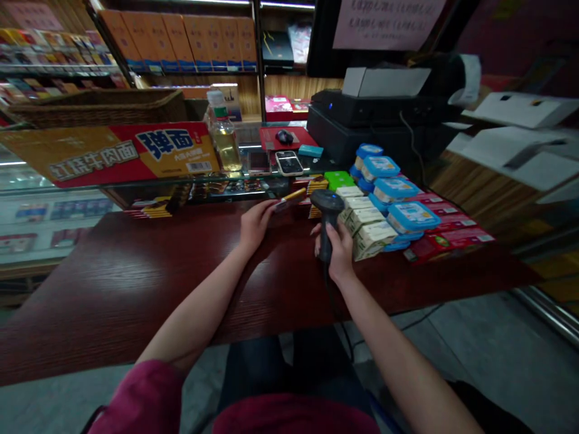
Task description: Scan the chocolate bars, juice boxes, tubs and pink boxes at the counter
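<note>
My right hand (337,253) is wrapped round the handle of a black barcode scanner (327,208), held upright over the dark red counter (136,283). Its head points toward a thin yellow packet (289,199). My left hand (256,223) pinches that packet at its near end and holds it just above the counter's far edge. Right of the scanner lie stacked pale green cartons (368,232) and blue-lidded tubs (398,193).
Red flat packs (446,235) lie on the counter's right side. On the glass case behind stand a long red and yellow box (108,154), a bottle (225,135), a phone (289,163) and a mouse (284,137). A black printer (375,114) stands at the back right.
</note>
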`<act>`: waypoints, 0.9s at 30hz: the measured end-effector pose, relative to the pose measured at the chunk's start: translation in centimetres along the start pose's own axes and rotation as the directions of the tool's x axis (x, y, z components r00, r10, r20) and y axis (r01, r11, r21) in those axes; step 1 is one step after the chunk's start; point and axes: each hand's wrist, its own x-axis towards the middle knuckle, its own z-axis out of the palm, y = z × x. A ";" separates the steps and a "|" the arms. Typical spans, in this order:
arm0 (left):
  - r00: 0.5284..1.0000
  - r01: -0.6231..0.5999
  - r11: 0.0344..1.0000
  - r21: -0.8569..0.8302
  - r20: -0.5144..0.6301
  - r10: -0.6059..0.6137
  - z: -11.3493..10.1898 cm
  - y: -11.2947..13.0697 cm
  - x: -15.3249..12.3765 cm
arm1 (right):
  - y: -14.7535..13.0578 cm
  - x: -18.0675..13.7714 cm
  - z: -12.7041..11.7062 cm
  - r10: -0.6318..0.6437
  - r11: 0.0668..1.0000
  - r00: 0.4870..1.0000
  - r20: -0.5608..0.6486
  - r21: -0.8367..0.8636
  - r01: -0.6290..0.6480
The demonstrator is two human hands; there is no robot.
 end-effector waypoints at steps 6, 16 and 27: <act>0.894 0.411 0.900 -0.143 -0.128 -0.429 -8.7 -5.2 -1.4 | 1.8 1.0 4.0 0.296 0.945 0.878 0.377 0.020 -0.327; 0.809 0.519 0.829 -0.210 -0.193 -0.555 -12.5 -7.6 -1.5 | 6.3 1.4 12.2 0.374 0.901 0.760 0.532 -0.014 -0.434; 0.830 0.506 0.842 -0.186 -0.161 -0.535 -12.1 -8.1 -1.6 | 6.2 1.1 11.7 0.362 0.908 0.775 0.518 -0.008 -0.419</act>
